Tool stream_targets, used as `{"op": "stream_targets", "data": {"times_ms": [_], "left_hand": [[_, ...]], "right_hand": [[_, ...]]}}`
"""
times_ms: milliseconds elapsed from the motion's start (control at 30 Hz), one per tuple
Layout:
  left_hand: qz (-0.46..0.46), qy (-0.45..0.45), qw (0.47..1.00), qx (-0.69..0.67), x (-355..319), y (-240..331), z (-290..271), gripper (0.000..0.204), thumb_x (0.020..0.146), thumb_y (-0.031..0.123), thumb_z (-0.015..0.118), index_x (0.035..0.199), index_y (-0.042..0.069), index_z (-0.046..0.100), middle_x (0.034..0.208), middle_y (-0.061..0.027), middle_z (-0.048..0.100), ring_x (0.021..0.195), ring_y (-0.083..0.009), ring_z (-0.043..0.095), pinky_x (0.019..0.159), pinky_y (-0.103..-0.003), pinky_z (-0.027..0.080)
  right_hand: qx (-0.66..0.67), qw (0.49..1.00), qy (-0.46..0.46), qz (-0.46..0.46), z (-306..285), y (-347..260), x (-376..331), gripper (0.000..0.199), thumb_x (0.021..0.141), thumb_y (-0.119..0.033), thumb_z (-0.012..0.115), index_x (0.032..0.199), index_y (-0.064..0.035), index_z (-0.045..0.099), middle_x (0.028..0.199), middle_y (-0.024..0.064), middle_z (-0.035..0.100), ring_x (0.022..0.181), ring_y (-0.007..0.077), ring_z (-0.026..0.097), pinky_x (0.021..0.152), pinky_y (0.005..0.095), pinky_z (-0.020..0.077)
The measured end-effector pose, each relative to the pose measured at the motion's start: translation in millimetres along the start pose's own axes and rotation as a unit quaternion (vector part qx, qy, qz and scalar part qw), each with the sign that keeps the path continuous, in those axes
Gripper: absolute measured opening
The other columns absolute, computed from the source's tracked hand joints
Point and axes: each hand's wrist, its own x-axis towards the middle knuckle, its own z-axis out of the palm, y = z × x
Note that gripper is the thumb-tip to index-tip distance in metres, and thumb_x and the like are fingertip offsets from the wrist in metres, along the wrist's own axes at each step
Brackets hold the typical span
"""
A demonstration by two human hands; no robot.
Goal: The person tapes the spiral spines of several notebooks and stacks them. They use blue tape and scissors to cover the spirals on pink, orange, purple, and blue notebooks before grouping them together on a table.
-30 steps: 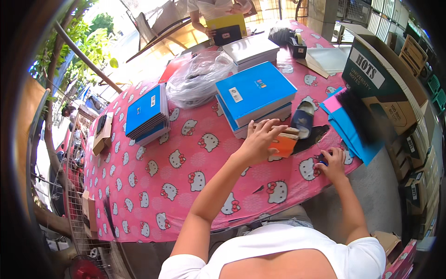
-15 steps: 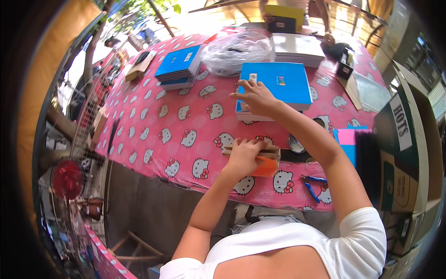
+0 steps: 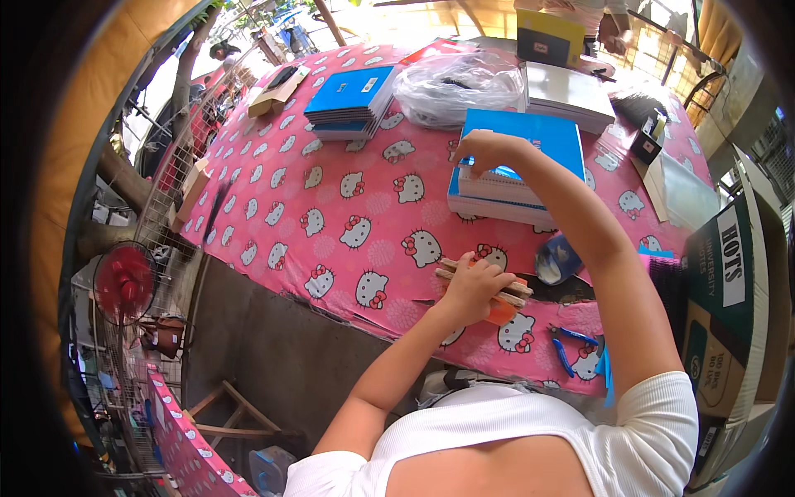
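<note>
While my left hand (image 3: 474,286) presses closed around the wooden sticks (image 3: 487,280) at the near table edge, my right hand (image 3: 484,151) pinches the top blue notebook (image 3: 523,141) on the far stack; nothing looks lifted off yet.

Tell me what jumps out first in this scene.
The pink cartoon-cat tablecloth fills the middle. On it, the right hand rests on a stack of blue notebooks at the far side, while the left hand presses a bundle of wooden sticks near the table's front edge.

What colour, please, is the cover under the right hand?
Bright blue cover, under the right hand; head view.
</note>
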Motion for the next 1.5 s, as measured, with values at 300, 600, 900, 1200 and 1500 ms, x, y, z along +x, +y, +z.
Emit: {"op": "stream_targets", "data": {"times_ms": [300,600,900,1200,1500], "left_hand": [[-0.012,-0.099,0.992,-0.072,12.1,-8.9,-16.2,0.052,0.068,0.008,0.067,0.118,0.017,0.057,0.100,-0.0028,0.059,0.101,-0.0226,0.054,0.100,-0.043,0.030],[-0.073,-0.071,0.911,-0.401,28.6,-36.4,-37.7,0.061,0.069,0.017,0.077,0.125,0.008,0.053,0.090,-0.0080,0.065,0.088,-0.0220,0.064,0.081,-0.039,0.048],[0.065,0.499,0.863,-0.041,133.2,-161.6,-77.6,0.050,0.075,0.011,0.077,0.117,0.001,0.053,0.103,-0.0111,0.065,0.102,-0.0230,0.060,0.098,-0.038,0.040],[-0.039,0.439,0.767,-0.467,139.1,-97.4,-132.9,0.025,0.077,0.001,0.073,0.099,0.002,0.061,0.090,-0.0047,0.067,0.076,-0.0095,0.062,0.067,-0.024,0.051],[-0.060,0.343,0.790,-0.504,136.2,-139.3,-55.0,0.029,0.081,-0.001,0.069,0.106,0.003,0.054,0.092,-0.0050,0.064,0.079,-0.0116,0.060,0.071,-0.027,0.050]], "right_hand": [[-0.071,0.997,0.012,0.005,10.2,-12.6,1.7,0.046,0.062,-0.009,0.072,0.107,-0.0087,0.067,0.102,0.0134,0.065,0.096,0.0326,0.062,0.081,0.0408,0.0509],[0.010,0.999,-0.030,0.044,-5.3,-4.8,1.3,0.045,0.067,-0.001,0.062,0.111,-0.0073,0.062,0.103,0.0158,0.065,0.100,0.0338,0.060,0.081,0.0435,0.0495],[-0.057,0.981,0.152,-0.104,-83.1,-97.1,-59.4,0.046,0.079,-0.001,0.058,0.124,-0.0018,0.046,0.097,0.0227,0.065,0.085,0.0335,0.067,0.064,0.0422,0.0517],[0.254,0.769,0.572,0.128,-5.9,-3.4,-179.1,0.061,0.072,0.011,0.068,0.125,-0.0052,0.041,0.104,0.0090,0.057,0.092,0.0183,0.061,0.077,0.0304,0.0525],[0.153,0.754,0.564,0.300,92.0,29.7,-169.9,0.046,0.072,-0.002,0.072,0.110,-0.0057,0.046,0.087,0.0157,0.064,0.080,0.0336,0.064,0.070,0.0403,0.0494]]}}
